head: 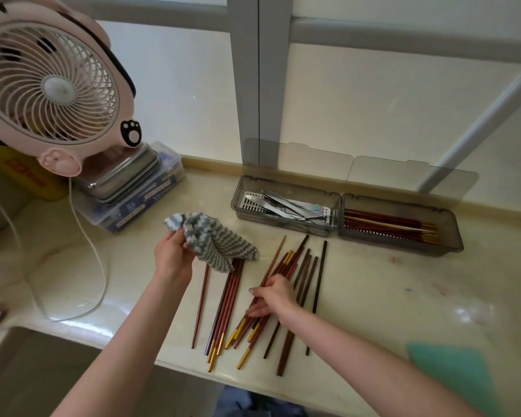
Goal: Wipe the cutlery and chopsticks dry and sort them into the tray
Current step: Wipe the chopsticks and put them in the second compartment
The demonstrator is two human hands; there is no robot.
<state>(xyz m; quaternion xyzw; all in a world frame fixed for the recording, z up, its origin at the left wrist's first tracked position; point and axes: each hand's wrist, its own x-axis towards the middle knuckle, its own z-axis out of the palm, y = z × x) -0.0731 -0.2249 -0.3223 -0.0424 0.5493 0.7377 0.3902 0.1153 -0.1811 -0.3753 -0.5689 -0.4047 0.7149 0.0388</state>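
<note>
Both forearms come in from the bottom edge, the left forearm and the right forearm, over the front of the pale counter.

The loose chopsticks lie fanned on the counter on the near side of the tray, most of them pointing roughly toward it. Some are reddish with gold tips and some are plain dark brown. The right hand rests on the middle of this pile, its fingers curled round a few of the sticks. The left hand, near the tray's left end and in front of it, pinches a bunched grey-and-white striped cloth. The cloth's lower edge drapes over the far ends of several of the loose sticks.

The tray is clear grey plastic and stands at the back of the counter. Its two hinged lids are raised against the frosted window. Its left compartment holds metal cutlery, forks among it. Its right compartment holds sorted chopsticks laid lengthwise, with their gold tips at the right end.

Well to the left of the tray, stacked metal trays sit on a clear plastic box. A pink fan with paw markings stands above them, and its white cord loops down across the counter. Near the counter's front edge, on the near right of the tray, is a blurred green shape.
</note>
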